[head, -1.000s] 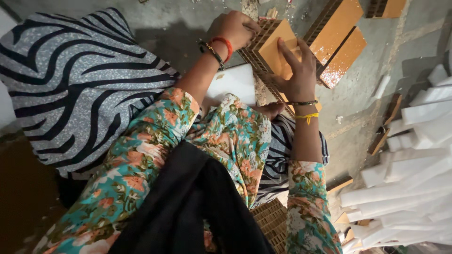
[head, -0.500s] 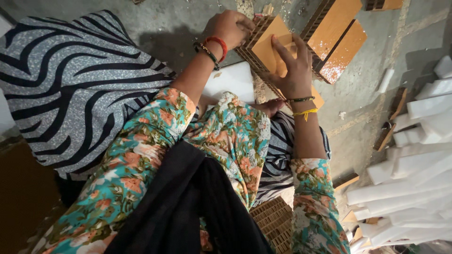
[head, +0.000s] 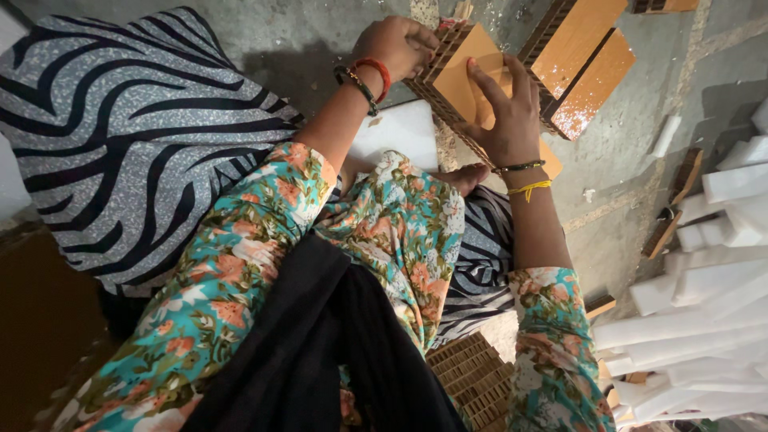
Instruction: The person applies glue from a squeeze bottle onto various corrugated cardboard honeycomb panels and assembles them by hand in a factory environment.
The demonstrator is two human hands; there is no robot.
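Hands: left hand [head: 398, 44] clamps the honeycomb cardboard block [head: 460, 76] at its left edge; right hand [head: 500, 112] lies spread and flat on its orange face.
Change: both hands sit much as half a second ago; the block has barely shifted, so pressing continues.
Count: two more orange-faced blocks [head: 580, 60] right of the held block; white foam strips [head: 704, 320], too many to count, farther right.

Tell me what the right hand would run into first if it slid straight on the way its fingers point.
Probably the left hand: the right hand lies flat on the orange cardboard block, fingers aimed at the far corner the left hand holds.
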